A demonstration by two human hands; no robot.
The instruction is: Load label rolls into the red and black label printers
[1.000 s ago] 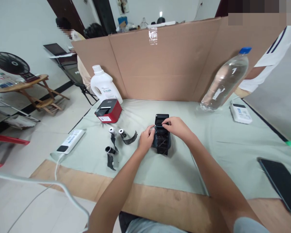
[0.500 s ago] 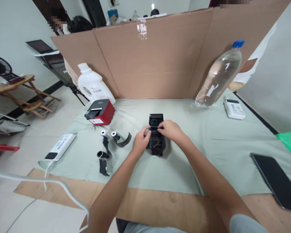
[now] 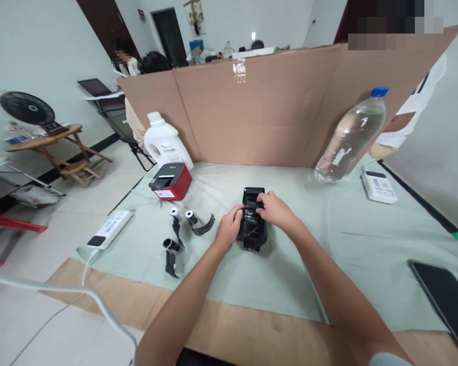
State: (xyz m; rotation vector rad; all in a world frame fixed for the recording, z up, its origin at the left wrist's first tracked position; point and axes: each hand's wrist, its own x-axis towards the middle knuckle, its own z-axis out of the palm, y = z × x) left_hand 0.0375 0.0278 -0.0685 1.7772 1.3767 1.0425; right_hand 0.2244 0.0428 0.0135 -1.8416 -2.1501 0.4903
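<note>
A small black printer-like device (image 3: 264,237) stands in the middle of the cloth, its lid (image 3: 253,191) raised at the far end. A glossy black strip (image 3: 252,234) runs down over its front from the lid. My left hand (image 3: 229,226) closes on the device's left side, thumb on top. With bent fingers my right hand (image 3: 278,211) pinches the strip's upper part beside the lid; the fingertips partly hide the contact. To the left lie small rolls with black strips: a white-cored roll (image 3: 174,213), another roll (image 3: 191,217) and a hollow black roll (image 3: 170,244).
A red and black box-shaped machine (image 3: 174,181) and a white jug (image 3: 167,140) stand back left. A water bottle (image 3: 351,140) leans against the cardboard screen (image 3: 252,117). White power banks (image 3: 110,230) lie at both sides, a phone (image 3: 445,302) at right.
The view has tilted up and shifted left. The black strip now reaches up across the gap below the lid, where the inside showed before. My right fingers have moved onto it.
</note>
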